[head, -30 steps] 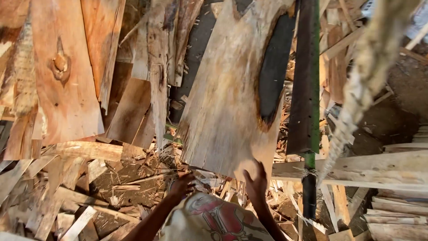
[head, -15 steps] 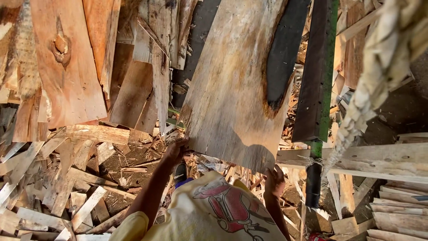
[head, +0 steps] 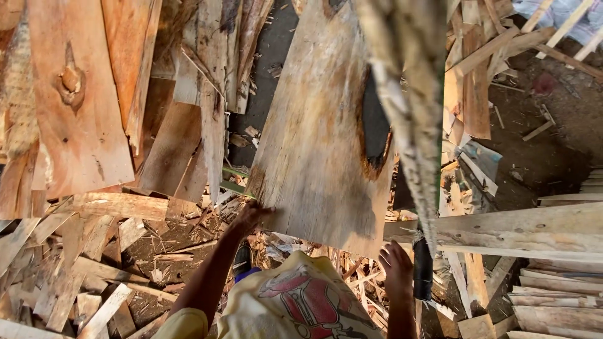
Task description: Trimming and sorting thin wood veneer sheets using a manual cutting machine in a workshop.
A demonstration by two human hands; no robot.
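Note:
A large pale wood veneer sheet point(head: 320, 138) with a dark oval hole near its right side is held up in front of me. My left hand point(head: 251, 216) grips its lower left edge. My right hand point(head: 394, 263) holds the lower right corner from underneath, fingers curled at the bottom edge. Below the sheet I see my yellow printed shirt point(head: 295, 301) and a foot in a dark sandal point(head: 242, 258).
Reddish veneer boards point(head: 75, 107) lean at the left. Scrap strips and offcuts point(head: 81, 276) litter the ground. A thick frayed rope point(head: 414, 113) hangs close to the camera. Stacked pale planks point(head: 534, 232) lie at the right, with dark dirt ground point(head: 540, 144) beyond.
The sheet has swung rightward and tilted, its lower edge lifted. My left hand slid along the lower left edge and my right hand moved under the lower right corner.

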